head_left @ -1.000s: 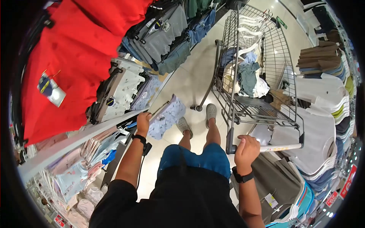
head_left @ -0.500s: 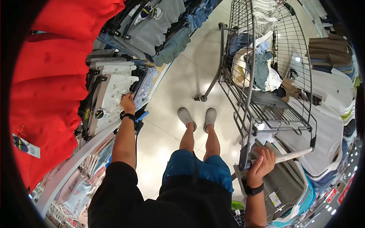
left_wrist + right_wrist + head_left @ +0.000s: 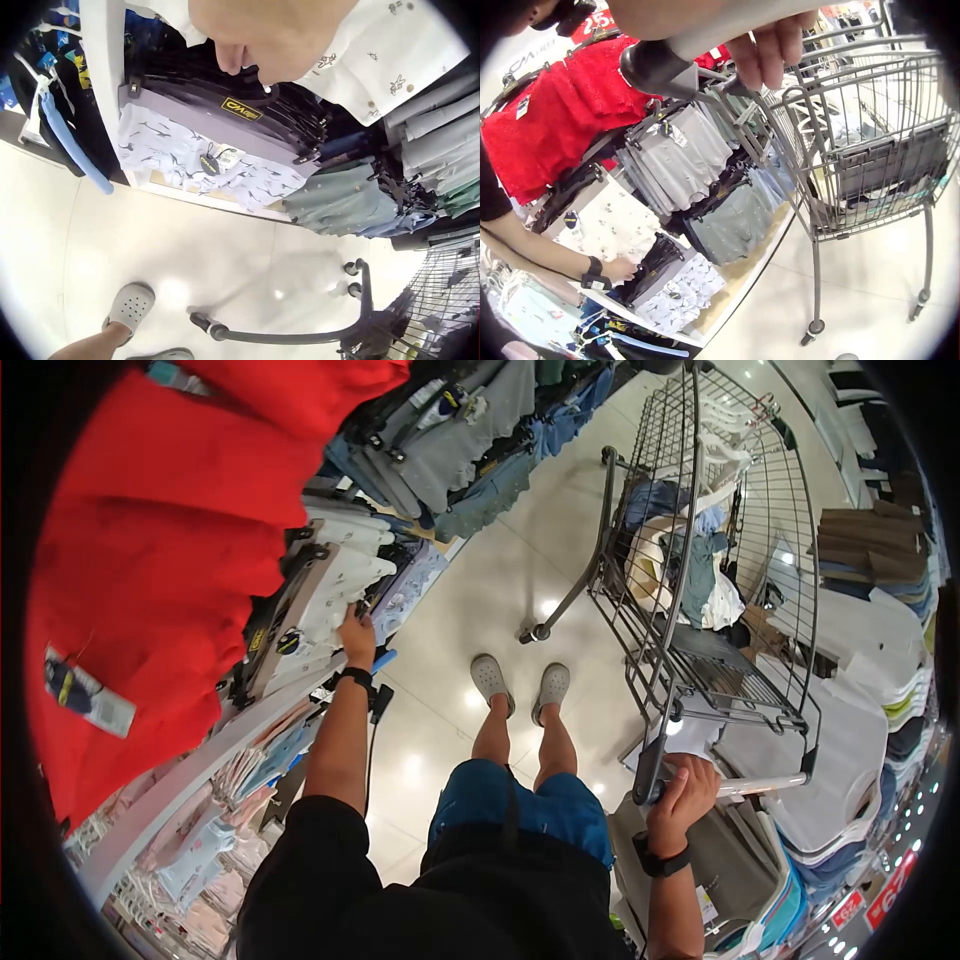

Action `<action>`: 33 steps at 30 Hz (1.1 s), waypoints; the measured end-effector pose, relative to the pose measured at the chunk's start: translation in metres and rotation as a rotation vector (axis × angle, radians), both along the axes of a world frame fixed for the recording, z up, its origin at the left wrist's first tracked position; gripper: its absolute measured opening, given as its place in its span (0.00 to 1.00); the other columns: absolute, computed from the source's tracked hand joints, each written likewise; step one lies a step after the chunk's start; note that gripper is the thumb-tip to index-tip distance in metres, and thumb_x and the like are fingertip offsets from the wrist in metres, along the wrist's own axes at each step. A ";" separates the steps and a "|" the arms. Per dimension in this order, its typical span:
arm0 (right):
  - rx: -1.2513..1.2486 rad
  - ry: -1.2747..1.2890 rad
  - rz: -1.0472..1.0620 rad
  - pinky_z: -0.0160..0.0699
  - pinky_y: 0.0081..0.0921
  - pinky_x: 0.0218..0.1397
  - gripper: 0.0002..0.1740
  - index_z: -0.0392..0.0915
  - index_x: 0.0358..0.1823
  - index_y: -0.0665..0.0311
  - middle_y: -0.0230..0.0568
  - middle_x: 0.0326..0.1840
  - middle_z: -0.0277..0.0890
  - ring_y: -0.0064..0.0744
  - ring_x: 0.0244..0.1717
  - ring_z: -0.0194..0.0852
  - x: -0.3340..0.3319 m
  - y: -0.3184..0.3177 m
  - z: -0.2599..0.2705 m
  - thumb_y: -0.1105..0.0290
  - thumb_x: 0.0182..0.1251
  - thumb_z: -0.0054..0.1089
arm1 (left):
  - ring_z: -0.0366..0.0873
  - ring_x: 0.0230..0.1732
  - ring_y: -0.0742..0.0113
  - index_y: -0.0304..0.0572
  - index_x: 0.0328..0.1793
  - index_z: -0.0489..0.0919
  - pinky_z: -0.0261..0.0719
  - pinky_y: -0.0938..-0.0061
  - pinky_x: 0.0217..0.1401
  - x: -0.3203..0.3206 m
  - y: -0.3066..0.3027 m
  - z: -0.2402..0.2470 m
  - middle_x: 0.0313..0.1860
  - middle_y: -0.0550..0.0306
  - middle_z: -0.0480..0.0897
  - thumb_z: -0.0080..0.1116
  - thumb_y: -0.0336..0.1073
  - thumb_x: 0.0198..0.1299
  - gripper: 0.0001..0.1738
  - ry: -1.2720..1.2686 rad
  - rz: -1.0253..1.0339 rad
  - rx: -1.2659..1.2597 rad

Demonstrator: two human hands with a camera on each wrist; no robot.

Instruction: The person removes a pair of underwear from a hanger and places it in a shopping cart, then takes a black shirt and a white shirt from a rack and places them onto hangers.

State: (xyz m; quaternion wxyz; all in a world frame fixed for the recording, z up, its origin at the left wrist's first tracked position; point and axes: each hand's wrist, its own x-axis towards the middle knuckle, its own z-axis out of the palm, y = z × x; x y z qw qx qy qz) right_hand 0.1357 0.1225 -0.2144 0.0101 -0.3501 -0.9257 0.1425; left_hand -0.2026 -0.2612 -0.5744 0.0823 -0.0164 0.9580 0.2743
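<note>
At the clothes rack, my left hand [image 3: 357,640] has its fingers curled at a dark hanger hook. The left wrist view shows this hand [image 3: 274,30] over the black hangers, the hook [image 3: 268,91] at its fingertips, partly hidden. Light patterned shorts [image 3: 165,150] hang just below it, and white printed shorts [image 3: 386,56] beside it. Over at the cart, my right hand [image 3: 683,800] grips the left end of the handle [image 3: 762,785]. Its fingers [image 3: 769,56] curl around the bar in the right wrist view.
The wire cart [image 3: 720,650] holds bundled clothes [image 3: 700,575] and white hangers. Red garments [image 3: 170,540] hang at the left, grey shorts [image 3: 480,435] farther along. White shirts [image 3: 800,740] stand on the right. Tiled floor [image 3: 500,580] lies between rack and cart.
The patterned shorts that my left hand held out over the aisle a second ago now hang in the rack, and that hand has moved in among the hangers. My right hand stays on the cart handle.
</note>
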 end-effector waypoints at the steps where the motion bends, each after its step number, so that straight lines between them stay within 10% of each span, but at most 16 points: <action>1: 0.002 -0.004 0.009 0.62 0.39 0.47 0.26 0.79 0.32 0.63 0.46 0.32 0.76 0.48 0.38 0.71 -0.003 -0.001 0.001 0.60 0.75 0.30 | 0.81 0.50 0.38 0.29 0.63 0.74 0.78 0.56 0.56 0.007 -0.004 -0.005 0.47 0.32 0.83 0.60 0.28 0.58 0.25 -0.069 0.026 0.031; 6: -0.046 -0.004 0.056 0.63 0.42 0.44 0.21 0.79 0.34 0.64 0.45 0.33 0.77 0.49 0.38 0.72 -0.005 -0.007 0.009 0.65 0.75 0.34 | 0.73 0.62 0.39 0.28 0.64 0.72 0.69 0.58 0.68 0.082 0.010 0.012 0.59 0.34 0.78 0.63 0.37 0.60 0.28 -0.335 -0.064 -0.167; 10: -0.152 -0.015 0.117 0.66 0.48 0.42 0.16 0.79 0.40 0.64 0.49 0.35 0.77 0.55 0.37 0.73 -0.010 -0.006 0.033 0.67 0.74 0.39 | 0.81 0.38 0.60 0.41 0.63 0.74 0.80 0.67 0.45 0.160 0.058 0.121 0.43 0.46 0.84 0.62 0.37 0.63 0.23 -0.393 -0.047 0.299; 13: -0.237 0.014 0.216 0.68 0.48 0.44 0.14 0.78 0.45 0.65 0.49 0.38 0.78 0.54 0.39 0.73 -0.005 -0.003 0.053 0.65 0.73 0.43 | 0.75 0.38 0.76 0.44 0.64 0.73 0.76 0.77 0.44 0.210 0.089 0.172 0.40 0.64 0.77 0.54 0.32 0.70 0.17 -0.454 -0.165 0.615; 19: -0.606 0.114 0.562 0.71 0.41 0.55 0.20 0.72 0.59 0.69 0.51 0.46 0.79 0.49 0.50 0.77 0.015 0.003 0.089 0.67 0.69 0.55 | 0.77 0.54 0.67 0.38 0.69 0.69 0.77 0.72 0.56 0.246 0.178 0.381 0.56 0.52 0.78 0.49 0.45 0.75 0.24 -0.570 -0.223 0.814; 22: -1.480 0.011 0.321 0.72 0.33 0.59 0.18 0.71 0.60 0.68 0.43 0.47 0.79 0.38 0.53 0.77 0.004 0.030 0.116 0.67 0.73 0.53 | 0.77 0.55 0.59 0.36 0.70 0.68 0.77 0.69 0.56 0.262 0.212 0.433 0.59 0.45 0.74 0.52 0.46 0.73 0.27 -0.451 -0.313 0.660; 24: -1.581 -0.063 0.347 0.72 0.29 0.61 0.22 0.72 0.62 0.66 0.42 0.53 0.79 0.32 0.57 0.76 0.006 0.069 0.087 0.58 0.76 0.53 | 0.77 0.54 0.52 0.36 0.71 0.66 0.78 0.65 0.56 0.274 0.224 0.455 0.60 0.41 0.71 0.55 0.46 0.70 0.30 -0.321 -0.317 0.444; 33: -1.181 0.046 0.023 0.76 0.27 0.41 0.19 0.78 0.51 0.60 0.34 0.42 0.80 0.26 0.42 0.76 0.029 0.238 -0.046 0.54 0.71 0.54 | 0.74 0.49 0.37 0.45 0.67 0.69 0.77 0.51 0.52 0.282 0.214 0.432 0.55 0.41 0.73 0.56 0.28 0.51 0.32 0.044 -0.043 -0.009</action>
